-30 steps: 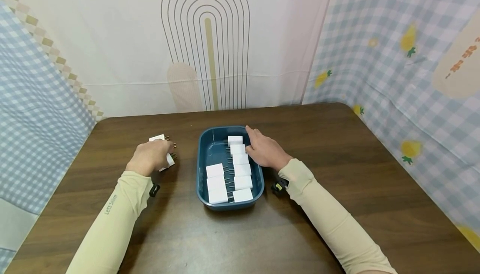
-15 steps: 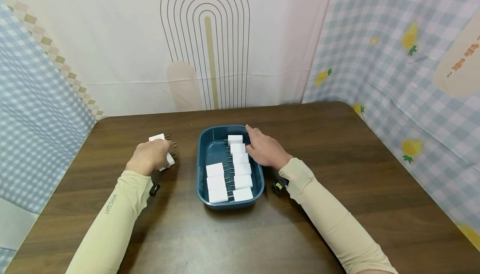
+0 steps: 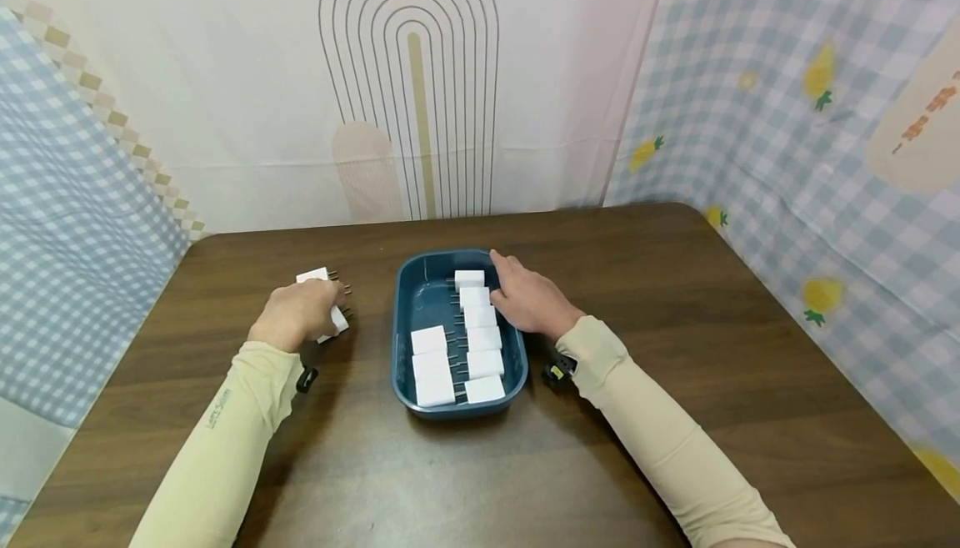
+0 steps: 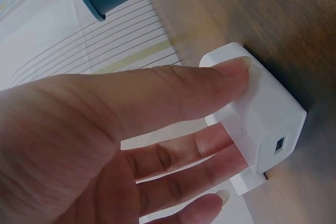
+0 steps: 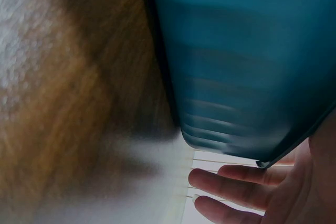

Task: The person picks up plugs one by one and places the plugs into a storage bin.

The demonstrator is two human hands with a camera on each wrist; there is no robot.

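Observation:
In the head view my left hand reaches down to white USB wall chargers at the table's left. The left wrist view shows its thumb on one charger, with fingers behind, pinching it; a port shows in its end. Another charger lies just beyond the hand, pins pointing right. My right hand rests on the right rim of a blue tray, index finger stretched along the far corner. From the right wrist its other fingers look relaxed beside the tray wall. Chargers stand in two columns inside the tray.
The tray sits mid-table on a dark wooden table. Behind it hangs a pale curtain with arch lines; checked cloth hangs at the right. More free floor shows in the tray's far left part.
Both hands, the chargers and the tray keep their places; the head view has shifted very slightly.

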